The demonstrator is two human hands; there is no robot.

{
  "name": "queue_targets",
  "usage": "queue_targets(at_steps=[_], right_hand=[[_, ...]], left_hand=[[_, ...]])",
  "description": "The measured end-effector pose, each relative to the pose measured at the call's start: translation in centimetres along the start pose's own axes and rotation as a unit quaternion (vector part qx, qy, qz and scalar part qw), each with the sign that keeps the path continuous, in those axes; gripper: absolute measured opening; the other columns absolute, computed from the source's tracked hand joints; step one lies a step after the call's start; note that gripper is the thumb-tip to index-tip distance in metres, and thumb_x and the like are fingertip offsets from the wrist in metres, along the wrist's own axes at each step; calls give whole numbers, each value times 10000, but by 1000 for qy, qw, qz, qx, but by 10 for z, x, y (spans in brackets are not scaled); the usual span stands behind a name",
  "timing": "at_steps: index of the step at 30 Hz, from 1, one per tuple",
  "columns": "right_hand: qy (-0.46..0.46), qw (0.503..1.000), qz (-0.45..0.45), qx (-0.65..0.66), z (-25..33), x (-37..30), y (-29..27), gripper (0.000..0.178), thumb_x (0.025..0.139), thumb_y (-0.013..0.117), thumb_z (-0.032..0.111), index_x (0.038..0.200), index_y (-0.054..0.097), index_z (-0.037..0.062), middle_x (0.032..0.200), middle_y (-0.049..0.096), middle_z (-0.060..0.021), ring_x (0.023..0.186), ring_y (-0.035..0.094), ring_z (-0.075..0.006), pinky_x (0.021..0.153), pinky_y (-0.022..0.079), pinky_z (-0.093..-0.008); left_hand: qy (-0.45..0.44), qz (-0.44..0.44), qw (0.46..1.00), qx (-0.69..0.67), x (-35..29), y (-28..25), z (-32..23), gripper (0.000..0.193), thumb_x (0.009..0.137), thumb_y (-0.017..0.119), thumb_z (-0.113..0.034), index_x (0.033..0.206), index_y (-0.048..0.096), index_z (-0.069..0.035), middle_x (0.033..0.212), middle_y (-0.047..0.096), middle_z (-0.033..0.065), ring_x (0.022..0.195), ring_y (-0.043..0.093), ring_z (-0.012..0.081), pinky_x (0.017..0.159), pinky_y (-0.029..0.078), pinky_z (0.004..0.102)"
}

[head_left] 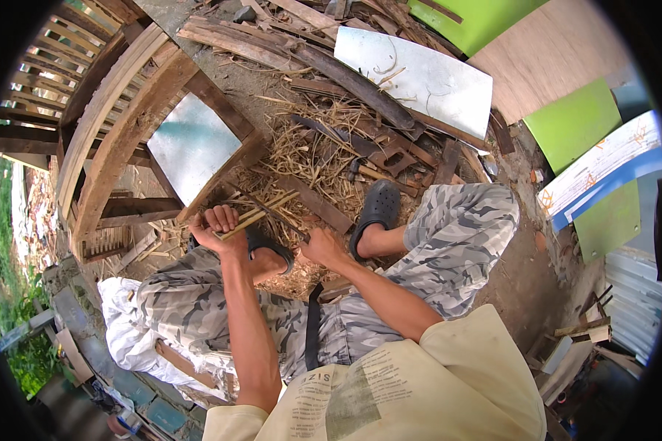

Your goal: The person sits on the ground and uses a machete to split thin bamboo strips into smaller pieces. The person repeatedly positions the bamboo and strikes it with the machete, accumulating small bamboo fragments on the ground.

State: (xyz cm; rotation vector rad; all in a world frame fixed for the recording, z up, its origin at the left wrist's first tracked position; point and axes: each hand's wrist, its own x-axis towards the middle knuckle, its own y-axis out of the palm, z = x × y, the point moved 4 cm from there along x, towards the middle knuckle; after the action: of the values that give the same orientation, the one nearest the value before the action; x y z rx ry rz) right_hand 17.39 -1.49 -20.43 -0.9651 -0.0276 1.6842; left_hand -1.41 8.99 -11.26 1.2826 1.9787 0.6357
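Observation:
My left hand (219, 222) is closed around pale yellow wooden strips (283, 198), which stick out to the right above the shavings. In my right hand (325, 248) is the near end of a long, narrow dark knife-like tool (288, 223). It slants up and left and crosses the strips; its exact kind is hard to make out. Both hands are between my knees, over my feet in dark clogs (379, 208). Beyond them, a hand saw (379, 154) and a hammer (368, 171) lie among straw-like shavings (301, 151).
A wooden frame (136, 110) with a pale panel (191, 147) stands close on the left. Boards and scrap wood (272, 48) lie ahead, with a white sheet (419, 77) on top. Green panels (574, 121) and a plywood sheet (548, 55) are at the right.

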Motion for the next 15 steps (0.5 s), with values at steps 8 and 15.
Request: queue_targets(at_steps=[8, 15], right_hand=[[26, 999, 24, -19, 2, 2, -10, 340, 793, 643, 308, 886, 705, -14, 825, 667, -294, 807, 663, -461, 754, 535, -511], [-62, 996, -56, -38, 13, -5, -7, 337, 795, 639, 282, 892, 687, -37, 779, 650, -307, 808, 655, -461, 772, 528, -504]], left_hand=[[6, 15, 1000, -10, 2, 1, 6, 495, 917, 384, -331, 449, 335, -177, 393, 302, -10, 372, 279, 126, 385, 264, 264], [-1, 14, 1000, -20, 1, -3, 2, 538, 946, 334, -333, 441, 343, -149, 401, 313, 16, 391, 304, 152, 416, 271, 295]])
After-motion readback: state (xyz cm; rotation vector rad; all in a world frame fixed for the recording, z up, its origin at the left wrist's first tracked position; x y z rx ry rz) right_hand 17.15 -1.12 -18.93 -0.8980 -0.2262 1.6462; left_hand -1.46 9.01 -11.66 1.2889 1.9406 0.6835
